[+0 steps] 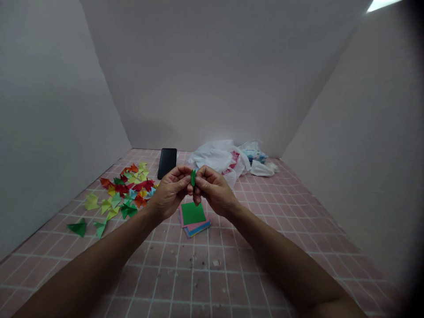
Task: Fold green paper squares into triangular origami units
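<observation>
The left hand (170,192) and right hand (213,190) pinch a narrow folded green paper unit (193,178) between thumbs and fingertips above a stack of square coloured paper sheets (194,214) — a scattered heap of folded multicoloured triangular paper units (124,190) lies done to the stack's left, the sheets remaining unfolded.

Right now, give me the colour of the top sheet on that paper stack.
Solid green; the top sheet shows best in the head view.
</observation>
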`<state>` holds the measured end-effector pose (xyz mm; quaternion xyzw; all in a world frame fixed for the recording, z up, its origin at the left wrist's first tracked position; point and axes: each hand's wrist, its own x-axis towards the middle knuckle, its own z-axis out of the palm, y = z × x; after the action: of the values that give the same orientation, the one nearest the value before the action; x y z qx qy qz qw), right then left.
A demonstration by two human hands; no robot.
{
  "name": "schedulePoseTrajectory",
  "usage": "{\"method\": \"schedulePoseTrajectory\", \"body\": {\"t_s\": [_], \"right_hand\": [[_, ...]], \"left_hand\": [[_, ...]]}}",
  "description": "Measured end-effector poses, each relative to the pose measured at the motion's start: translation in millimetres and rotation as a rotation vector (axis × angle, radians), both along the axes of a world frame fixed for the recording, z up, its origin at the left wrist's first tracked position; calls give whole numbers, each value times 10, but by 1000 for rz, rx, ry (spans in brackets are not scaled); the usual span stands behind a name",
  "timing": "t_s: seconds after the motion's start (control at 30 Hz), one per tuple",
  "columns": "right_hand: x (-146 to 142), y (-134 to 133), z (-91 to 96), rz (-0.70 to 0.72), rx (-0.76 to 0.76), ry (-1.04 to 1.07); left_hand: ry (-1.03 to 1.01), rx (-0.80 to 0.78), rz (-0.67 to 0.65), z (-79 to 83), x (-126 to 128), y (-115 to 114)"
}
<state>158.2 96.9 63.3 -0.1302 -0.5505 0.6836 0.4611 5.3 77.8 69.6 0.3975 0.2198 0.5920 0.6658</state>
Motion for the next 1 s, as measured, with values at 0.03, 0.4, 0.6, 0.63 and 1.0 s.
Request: {"method": "schedulePoseTrajectory", "body": {"t_s": [0.03, 0.4, 0.6, 0.63, 1.0], "right_hand": [[1, -3, 2, 1, -1, -2], [14, -10, 25, 37, 9, 0], [6, -1, 10, -46, 41, -37], [4, 1, 5, -55, 42, -48], [31, 40, 19, -67, 86, -58]], "left_hand": [[3, -1, -4, -1, -2, 1], [17, -41, -34, 13, -26, 12], [61, 9, 118, 35, 20, -30], [82, 29, 151, 42, 29, -44], [201, 129, 191, 46, 44, -87]]}}
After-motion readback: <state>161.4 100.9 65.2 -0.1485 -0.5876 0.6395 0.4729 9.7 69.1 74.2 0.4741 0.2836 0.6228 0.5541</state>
